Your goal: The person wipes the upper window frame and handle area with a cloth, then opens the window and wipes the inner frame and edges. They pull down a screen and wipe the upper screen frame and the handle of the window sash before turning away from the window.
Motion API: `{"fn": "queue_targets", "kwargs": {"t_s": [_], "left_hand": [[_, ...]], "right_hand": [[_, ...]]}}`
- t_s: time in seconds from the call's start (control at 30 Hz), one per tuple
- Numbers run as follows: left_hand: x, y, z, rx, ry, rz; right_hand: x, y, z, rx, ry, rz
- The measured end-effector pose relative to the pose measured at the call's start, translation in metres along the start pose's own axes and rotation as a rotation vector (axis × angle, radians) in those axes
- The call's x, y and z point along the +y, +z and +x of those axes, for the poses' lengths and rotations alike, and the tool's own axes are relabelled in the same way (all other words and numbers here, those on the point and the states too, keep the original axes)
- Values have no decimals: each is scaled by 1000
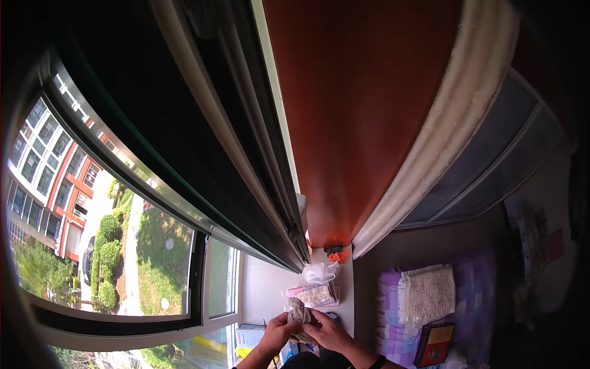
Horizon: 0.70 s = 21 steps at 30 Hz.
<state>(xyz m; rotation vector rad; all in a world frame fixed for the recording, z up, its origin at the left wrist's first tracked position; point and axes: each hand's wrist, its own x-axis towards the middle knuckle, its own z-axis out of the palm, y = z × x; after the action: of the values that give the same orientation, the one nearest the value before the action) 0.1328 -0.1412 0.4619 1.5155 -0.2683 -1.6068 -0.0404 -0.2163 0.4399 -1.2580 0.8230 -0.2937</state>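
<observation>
At the bottom middle, my left hand (278, 333) and my right hand (328, 330) both grip a crumpled greyish-beige cloth (298, 313), its bunched end poking up between them. Fingers of both hands close on it from either side. Just beyond lies a flat pinkish box or tray (315, 295) with pale contents, on a light windowsill. A white translucent plastic bag (320, 273) rests behind it, with orange and dark crumpled items (339, 255) farther back.
A window (115, 230) is at the left, beside dark frames. An orange-brown curtain (364, 115) with a cream edge hangs ahead. At the right, a purple checked bed (392, 318) bears a cream textured cloth (426, 295) and a dark red box (433, 345). Papers (249, 336) lie lower left.
</observation>
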Motion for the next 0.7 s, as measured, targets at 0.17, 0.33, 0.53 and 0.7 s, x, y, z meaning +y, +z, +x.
{"fn": "queue_targets", "kwargs": {"t_s": [0.17, 0.33, 0.53, 0.7], "left_hand": [[23, 4, 1, -22, 59, 129], [67, 1, -5, 223, 483, 273], [28, -21, 38, 165, 515, 160], [-50, -55, 57, 228, 391, 164]], "right_hand": [[-17, -12, 10, 117, 11, -53], [-24, -20, 31, 185, -235, 356], [-167, -31, 12, 320, -657, 60], [-284, -38, 7, 437, -1191, -55]]}}
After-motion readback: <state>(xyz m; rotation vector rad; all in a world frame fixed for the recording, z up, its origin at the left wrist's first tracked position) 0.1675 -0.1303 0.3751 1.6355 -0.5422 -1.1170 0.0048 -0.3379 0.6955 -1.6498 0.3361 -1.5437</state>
